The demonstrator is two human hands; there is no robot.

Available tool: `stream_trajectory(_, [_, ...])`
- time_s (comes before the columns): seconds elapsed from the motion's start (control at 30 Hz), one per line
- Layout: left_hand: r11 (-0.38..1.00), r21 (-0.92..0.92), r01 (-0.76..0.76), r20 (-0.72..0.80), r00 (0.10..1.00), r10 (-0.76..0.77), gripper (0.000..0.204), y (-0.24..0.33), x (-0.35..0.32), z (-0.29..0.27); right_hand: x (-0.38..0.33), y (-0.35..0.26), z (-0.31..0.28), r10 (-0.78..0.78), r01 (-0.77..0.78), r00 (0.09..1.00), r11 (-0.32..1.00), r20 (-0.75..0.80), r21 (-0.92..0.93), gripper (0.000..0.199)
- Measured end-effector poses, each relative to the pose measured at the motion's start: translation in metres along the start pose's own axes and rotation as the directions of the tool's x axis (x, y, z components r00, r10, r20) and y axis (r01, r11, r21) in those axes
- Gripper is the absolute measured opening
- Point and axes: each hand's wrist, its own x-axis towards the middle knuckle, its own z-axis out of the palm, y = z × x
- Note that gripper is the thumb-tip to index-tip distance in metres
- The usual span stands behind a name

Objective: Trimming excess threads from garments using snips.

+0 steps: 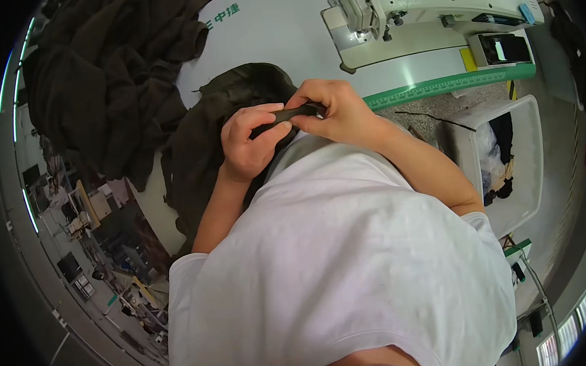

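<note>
Dark olive garment (200, 145): soft cloth, pinched by both hands

Heaped dark fabric (105, 74) covers the desk's (277, 29) left end; nearer, the garment hangs over the near edge, left of the sewing machine (429, 3). Whether heap and garment join, I cannot tell. It looks limp, fairly light, matt enough not to slip, and hardly fragile; loose folds would probably sag if lifted. Its folded strip (289, 115) seems firmer, the better place to hold: the left hand (250, 138) pinches it between thumb and fingers, the right hand (339, 110) likewise, just beside.

Below the desk's near right edge, a white plastic bin (537, 141) contains clear plastic (491, 161) and black cloth (502, 130). At the near right corner, a small white tray (481, 52) carries a black device (511, 49).
</note>
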Motion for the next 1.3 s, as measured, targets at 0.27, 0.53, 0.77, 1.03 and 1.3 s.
stream_trajectory(0.27, [0.946, -0.141, 0.291, -0.272, 0.908, -0.319, 0.025, 0.008, -0.015, -0.005, 0.019, -0.015, 0.019, -0.06, 0.07, 0.994, 0.992, 0.094, -0.103, 0.013])
stream_trajectory(0.53, [0.977, 0.03, 0.211, -0.261, 0.945, -0.196, 0.031, -0.011, -0.041, -0.02, 0.032, -0.033, 0.036, -0.027, 0.008, 0.993, 0.986, -0.112, -0.167, 0.012])
stream_trajectory(0.77, [0.981, 0.134, 0.141, -0.283, 0.954, -0.099, 0.025, -0.017, -0.043, -0.023, 0.029, -0.063, 0.023, 0.374, -0.436, 0.886, 0.872, 0.274, 0.221, 0.024])
stream_trajectory(1.03, [0.987, 0.142, 0.074, -0.269, 0.962, -0.034, 0.014, -0.021, -0.044, -0.021, 0.029, -0.061, 0.028, 0.555, -0.627, 0.718, 0.778, 0.42, 0.045, 0.027])
stream_trajectory(1.3, [0.985, 0.152, 0.08, -0.268, 0.963, -0.037, 0.012, -0.016, -0.043, -0.02, 0.028, -0.058, 0.025, 0.557, -0.628, 0.708, 0.778, 0.435, 0.025, 0.027])
